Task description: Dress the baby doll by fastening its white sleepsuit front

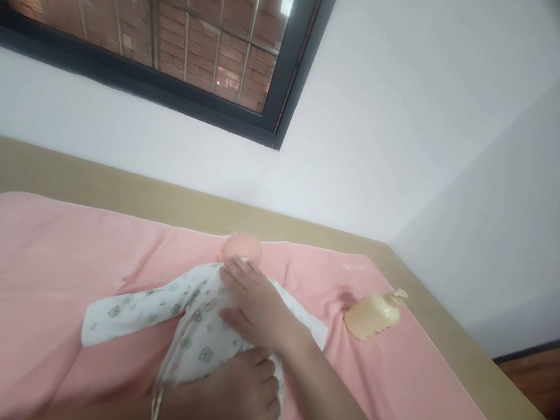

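Note:
A doll in a white long-sleeved garment (195, 333) with small green prints lies on its back on a pink cloth (129, 255). Its round, peach-coloured head (242, 246) points toward the wall. My right hand (256, 306) rests flat across the upper chest just below the head, thumb apart from the fingers. Lower down, my left hand (244, 393) reaches in from the left with its fingers curled closed on the garment's front. One printed sleeve stretches out to the left; the other shows partly behind my right forearm. My hands and forearms hide much of the lower body.
A pale yellow pump bottle (372, 316) stands, looking tilted, on the cloth to the right of the doll. The cloth covers a light wooden surface (279, 220) that meets a white wall (192, 143). A dark-framed window (273, 121) with bars is above.

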`<state>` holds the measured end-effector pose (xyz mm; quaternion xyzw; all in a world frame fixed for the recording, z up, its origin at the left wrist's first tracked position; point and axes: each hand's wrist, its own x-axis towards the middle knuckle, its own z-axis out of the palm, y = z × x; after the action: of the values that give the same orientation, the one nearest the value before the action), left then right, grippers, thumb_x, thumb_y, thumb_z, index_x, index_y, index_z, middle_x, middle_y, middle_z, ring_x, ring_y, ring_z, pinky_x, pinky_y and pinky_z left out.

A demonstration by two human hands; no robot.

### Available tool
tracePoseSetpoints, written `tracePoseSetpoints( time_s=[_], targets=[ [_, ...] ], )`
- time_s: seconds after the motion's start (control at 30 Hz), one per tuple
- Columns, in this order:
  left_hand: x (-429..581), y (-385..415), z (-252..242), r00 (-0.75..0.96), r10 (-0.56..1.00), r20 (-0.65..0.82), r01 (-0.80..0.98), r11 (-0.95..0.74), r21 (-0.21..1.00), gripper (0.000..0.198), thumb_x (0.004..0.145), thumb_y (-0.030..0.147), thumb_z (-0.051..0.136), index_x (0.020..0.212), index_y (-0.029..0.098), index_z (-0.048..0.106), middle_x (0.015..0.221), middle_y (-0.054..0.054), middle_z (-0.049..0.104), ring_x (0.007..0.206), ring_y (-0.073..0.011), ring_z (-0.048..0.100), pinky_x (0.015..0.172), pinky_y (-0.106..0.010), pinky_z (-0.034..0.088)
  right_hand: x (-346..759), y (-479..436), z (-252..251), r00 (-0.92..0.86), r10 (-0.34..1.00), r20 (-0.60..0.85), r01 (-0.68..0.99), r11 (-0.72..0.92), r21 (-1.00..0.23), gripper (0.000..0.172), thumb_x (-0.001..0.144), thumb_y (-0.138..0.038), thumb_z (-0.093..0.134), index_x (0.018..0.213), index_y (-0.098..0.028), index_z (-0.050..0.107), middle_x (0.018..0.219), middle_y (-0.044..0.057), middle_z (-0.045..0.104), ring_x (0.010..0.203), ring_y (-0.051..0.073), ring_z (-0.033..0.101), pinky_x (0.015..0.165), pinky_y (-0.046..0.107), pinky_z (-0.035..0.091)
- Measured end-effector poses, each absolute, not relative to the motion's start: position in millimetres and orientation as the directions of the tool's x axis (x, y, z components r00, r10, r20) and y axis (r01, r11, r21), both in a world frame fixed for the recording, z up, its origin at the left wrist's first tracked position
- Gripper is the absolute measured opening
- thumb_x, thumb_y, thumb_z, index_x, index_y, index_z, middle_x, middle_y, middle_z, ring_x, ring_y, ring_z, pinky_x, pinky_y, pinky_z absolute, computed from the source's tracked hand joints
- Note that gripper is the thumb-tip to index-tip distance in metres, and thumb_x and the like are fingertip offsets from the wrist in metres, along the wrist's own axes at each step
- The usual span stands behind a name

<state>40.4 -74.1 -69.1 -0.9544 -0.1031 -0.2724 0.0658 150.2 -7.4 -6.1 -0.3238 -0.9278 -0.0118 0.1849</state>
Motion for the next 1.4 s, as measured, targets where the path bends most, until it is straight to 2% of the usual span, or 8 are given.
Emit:
tracePoseSetpoints(
  time_s=[0.07, 0.3, 0.5, 0.6, 0.83, 1.03, 1.23, 1.4],
  targets=[
    [41, -74, -70, 0.828, 0.156, 0.538, 0.226, -0.972, -0.067, 0.019, 0.088, 0.023, 0.052, 0.075, 0.025, 0.065, 0.085, -0.005, 0.067, 0.080, -0.0179, 0.059, 0.077, -0.033, 0.047, 149, -7, -9, -0.735, 0.591, 0.332, 0.594, 0.798, -0.103, 0.055, 0.092, -0.041, 0.044, 0.140, -0.015, 0.034, 0.146, 0.009, 0.036, 0.138, 0.021, 0.023, 0.115, 0.042, 0.017],
    [39, -72, -72, 0.829, 0.150, 0.539, 0.213, -0.976, -0.055, 0.025, 0.091, 0.037, 0.050, 0.103, 0.016, 0.059, 0.104, -0.005, 0.061, 0.086, -0.0134, 0.058, 0.079, -0.033, 0.050, 151, -1, -15, -0.714, 0.597, 0.366, 0.601, 0.790, -0.116, 0.058, 0.091, -0.040, 0.046, 0.141, -0.013, 0.032, 0.147, 0.011, 0.032, 0.139, 0.021, 0.020, 0.115, 0.043, 0.017],
    [41, -77, -71, 0.824, 0.181, 0.537, 0.239, -0.970, -0.040, 0.017, 0.089, 0.021, 0.050, 0.080, 0.020, 0.064, 0.085, -0.006, 0.066, 0.080, -0.0173, 0.057, 0.080, -0.035, 0.045, 159, 6, -21, -0.644, 0.606, 0.467, 0.604, 0.777, -0.176, 0.063, 0.091, -0.040, 0.043, 0.144, -0.012, 0.026, 0.150, 0.011, 0.026, 0.140, 0.022, 0.016, 0.115, 0.047, 0.015],
    [41, -78, -68, 0.824, 0.177, 0.539, 0.235, -0.971, -0.040, 0.019, 0.087, 0.018, 0.050, 0.074, 0.021, 0.064, 0.077, -0.006, 0.065, 0.077, -0.0195, 0.056, 0.078, -0.038, 0.043, 158, 6, -22, -0.673, 0.608, 0.421, 0.591, 0.785, -0.187, 0.056, 0.091, -0.040, 0.043, 0.141, -0.014, 0.034, 0.147, 0.009, 0.034, 0.138, 0.020, 0.023, 0.115, 0.043, 0.016],
    [41, -74, -67, 0.869, 0.107, 0.483, 0.191, -0.973, -0.128, 0.015, 0.083, 0.019, 0.053, 0.071, 0.018, 0.061, 0.072, -0.007, 0.061, 0.070, -0.0191, 0.051, 0.074, -0.039, 0.040, 156, 2, -21, -0.643, 0.600, 0.476, 0.593, 0.783, -0.186, 0.058, 0.090, -0.039, 0.045, 0.140, -0.013, 0.035, 0.147, 0.010, 0.033, 0.139, 0.021, 0.021, 0.115, 0.044, 0.016],
    [41, -72, -69, 0.863, 0.078, 0.499, 0.150, -0.983, -0.104, 0.021, 0.084, 0.019, 0.051, 0.064, 0.018, 0.057, 0.066, -0.004, 0.057, 0.065, -0.0162, 0.045, 0.068, -0.035, 0.037, 147, 2, -30, -0.718, 0.598, 0.356, 0.587, 0.795, -0.153, 0.051, 0.090, -0.039, 0.046, 0.137, -0.020, 0.042, 0.143, 0.005, 0.040, 0.137, 0.019, 0.026, 0.116, 0.042, 0.011],
    [43, -71, -75, 0.844, 0.068, 0.532, 0.133, -0.987, -0.084, 0.024, 0.083, 0.015, 0.048, 0.059, 0.019, 0.054, 0.059, -0.003, 0.051, 0.060, -0.0153, 0.040, 0.064, -0.035, 0.036, 151, 10, -48, -0.655, 0.611, 0.445, 0.583, 0.783, -0.217, 0.043, 0.089, -0.033, 0.044, 0.130, -0.021, 0.049, 0.140, 0.004, 0.046, 0.135, 0.017, 0.029, 0.115, 0.042, 0.011],
    [43, -72, -86, 0.739, 0.126, 0.662, 0.011, -0.985, 0.175, 0.029, 0.083, 0.015, 0.043, 0.056, 0.021, 0.051, 0.052, -0.002, 0.045, 0.055, -0.0147, 0.036, 0.061, -0.034, 0.037, 148, 7, -43, -0.658, 0.652, 0.378, 0.630, 0.751, -0.198, 0.044, 0.091, -0.036, 0.043, 0.133, -0.025, 0.046, 0.142, 0.002, 0.042, 0.137, 0.016, 0.025, 0.115, 0.042, 0.010]
  ],
)
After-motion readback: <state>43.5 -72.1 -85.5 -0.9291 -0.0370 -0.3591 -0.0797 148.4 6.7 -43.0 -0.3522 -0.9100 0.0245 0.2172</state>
